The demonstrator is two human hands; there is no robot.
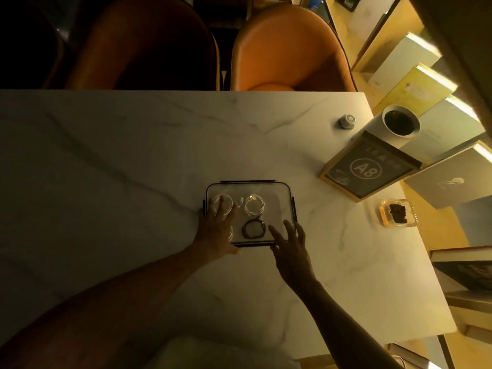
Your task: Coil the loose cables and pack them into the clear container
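**On the marble table: cables coiled under a clear lid**

On the white marble table (133, 161), near its right half: clear container (277, 193) with lid on, holding two white coils (254, 205) and one black coil (253, 229). Left hand (217, 227) flat on the lid, fingers straight and spread. Right hand (291, 247) at the near right corner, fingers relaxed and apart, gripping nothing. Beyond, framed "A8" sign (368, 169).

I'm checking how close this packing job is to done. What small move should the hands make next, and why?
Probably press the lid down and snap the side clips. The clear container already holds two white coiled cables and a black coiled cable, and no loose cable shows on the table. The left hand lies flat on top; the right hand is open at the near right corner.
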